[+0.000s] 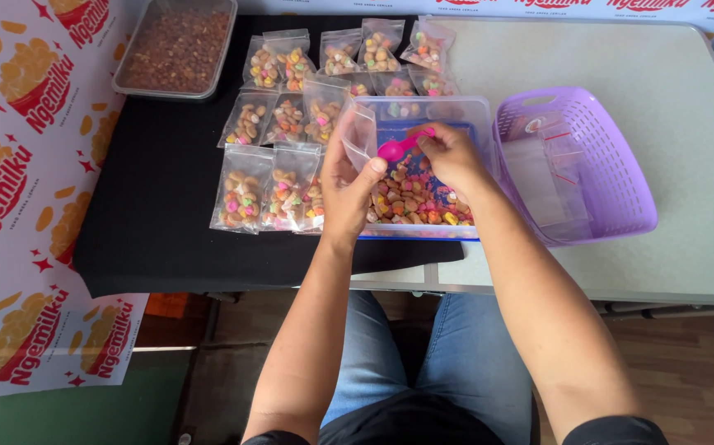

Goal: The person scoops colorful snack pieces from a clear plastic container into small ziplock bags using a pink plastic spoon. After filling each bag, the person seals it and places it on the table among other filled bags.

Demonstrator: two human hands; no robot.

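My left hand (347,185) holds a small clear plastic bag (359,136) upright and open above a clear plastic tub (423,107). My right hand (447,152) grips a pink scoop (396,148) whose bowl sits at the bag's mouth. The tub holds a heap of small colourful biscuit snacks (419,202) over a blue bottom. To the left, several filled clear bags of the same snacks (270,177) lie in rows on a black cloth (159,198).
A purple plastic basket (612,177) with empty clear zip bags stands right of the tub on a pale table (670,91). A clear tray of brown crumbly food (177,45) sits at the back left. A printed red and white banner (19,165) hangs at left.
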